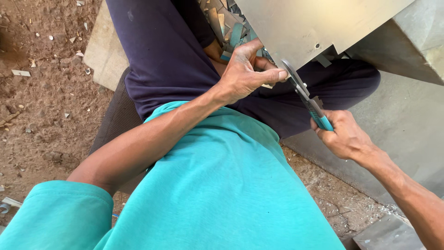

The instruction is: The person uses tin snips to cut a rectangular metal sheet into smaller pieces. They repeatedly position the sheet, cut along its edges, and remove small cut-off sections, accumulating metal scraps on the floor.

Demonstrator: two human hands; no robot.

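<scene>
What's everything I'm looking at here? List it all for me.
metal sheet: one, grey, upper middle, edge at the snips' blades
tin snips: one, teal handles, grey blades, centre right
offcut strips: many, grey and teal, piled on the lap, top centre
concrete slab: one, pale, behind the seat, upper left
dirt ground: brown, littered with scraps, left
shirt: one, teal, lower centre
trousers: one pair, dark navy, upper centre
left hand: pinching the sheet's edge
right hand: gripping the snips' handles
</scene>
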